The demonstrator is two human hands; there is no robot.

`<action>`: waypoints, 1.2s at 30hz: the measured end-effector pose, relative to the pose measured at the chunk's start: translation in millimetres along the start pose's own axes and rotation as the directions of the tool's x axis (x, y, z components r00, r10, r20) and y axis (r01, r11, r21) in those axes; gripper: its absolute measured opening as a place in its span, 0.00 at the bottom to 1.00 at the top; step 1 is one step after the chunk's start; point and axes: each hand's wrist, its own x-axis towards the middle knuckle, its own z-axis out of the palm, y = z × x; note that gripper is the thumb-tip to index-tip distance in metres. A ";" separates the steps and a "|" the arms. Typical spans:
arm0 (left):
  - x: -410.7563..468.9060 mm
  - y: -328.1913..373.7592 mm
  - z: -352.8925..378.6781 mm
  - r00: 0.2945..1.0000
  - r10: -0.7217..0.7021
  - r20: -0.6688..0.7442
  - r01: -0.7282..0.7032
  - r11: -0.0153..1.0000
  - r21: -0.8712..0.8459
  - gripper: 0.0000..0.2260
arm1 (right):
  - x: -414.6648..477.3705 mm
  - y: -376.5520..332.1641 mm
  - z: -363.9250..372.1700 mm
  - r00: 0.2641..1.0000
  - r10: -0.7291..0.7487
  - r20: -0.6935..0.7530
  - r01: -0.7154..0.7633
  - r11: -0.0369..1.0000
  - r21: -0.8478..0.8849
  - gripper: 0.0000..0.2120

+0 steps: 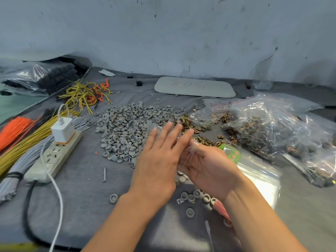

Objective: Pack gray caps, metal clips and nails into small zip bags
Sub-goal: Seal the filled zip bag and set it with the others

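two hands, one small zip bag (190, 145). the left hand (160, 151) has four fingers straight, slightly apart, pressing the bag onto the right hand (205, 164), whose fingers are hidden; cannot tell. beyond the fingertips lie the gray caps (127, 128), too many to count, and the metal clips (187, 122). one nail (104, 174) lies to the left. the board (194, 86) reads "50".

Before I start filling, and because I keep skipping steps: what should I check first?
1. Small bag between left hand and right hand: ok.
2. Bag mouth open: cannot tell, blurred.
3. Gray caps piled just ahead: ok.
4. Metal clips loose beside the caps: ok.
5. Nails near: ok, one nail lies loose.
6. Spare bags by the right arm: ok.
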 end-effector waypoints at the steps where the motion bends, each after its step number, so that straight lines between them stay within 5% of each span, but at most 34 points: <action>1: 0.7 0.3 -0.4 1.000 -0.013 -0.027 0.014 1.000 0.018 0.47 | 0.7 1.3 -0.1 1.000 0.010 0.005 -0.010 1.000 -0.025 0.19; 6: -3.2 -15.0 5.7 0.979 -0.077 -0.188 0.071 0.997 -0.039 0.23 | 8.3 8.1 1.7 0.963 -0.133 -0.234 0.035 0.924 -0.382 0.11; 9: -5.2 -38.6 4.3 0.941 -0.304 -0.147 0.290 0.951 -0.106 0.26 | 13.4 6.9 -7.1 0.781 -0.447 -0.436 0.067 0.754 -0.654 0.08; 12: -10.9 -69.6 -3.4 0.838 -0.544 -0.042 0.515 0.814 -0.269 0.27 | 21.9 7.2 -12.9 0.691 -0.578 -0.434 -0.007 0.595 -0.804 0.07; 16: -21.3 -97.8 -5.6 0.734 -0.679 0.006 0.631 0.680 -0.373 0.30 | 33.2 19.1 -6.7 0.781 -0.569 -0.258 -0.163 0.213 -0.963 0.11; 21: -27.7 -103.9 -3.8 0.723 -0.690 -0.011 0.625 0.661 -0.415 0.36 | 53.6 36.3 8.2 0.926 -0.357 -0.119 -0.138 -0.030 -0.990 0.21; 27: -30.8 -103.7 -0.3 0.807 -0.589 -0.044 0.568 0.794 -0.215 0.42 | 66.5 46.7 13.7 0.948 -0.310 -0.078 -0.159 -0.247 -0.956 0.19; 33: -28.5 -107.2 5.0 0.849 -0.524 0.073 0.529 0.838 -0.135 0.35 | 64.4 44.2 13.7 0.951 -0.294 -0.099 -0.177 -0.250 -0.952 0.12; 36: -26.3 -102.0 4.1 0.877 -0.467 0.113 0.479 0.867 -0.135 0.35 | 63.1 41.8 15.7 0.916 -0.379 -0.128 -0.195 -0.145 -0.970 0.05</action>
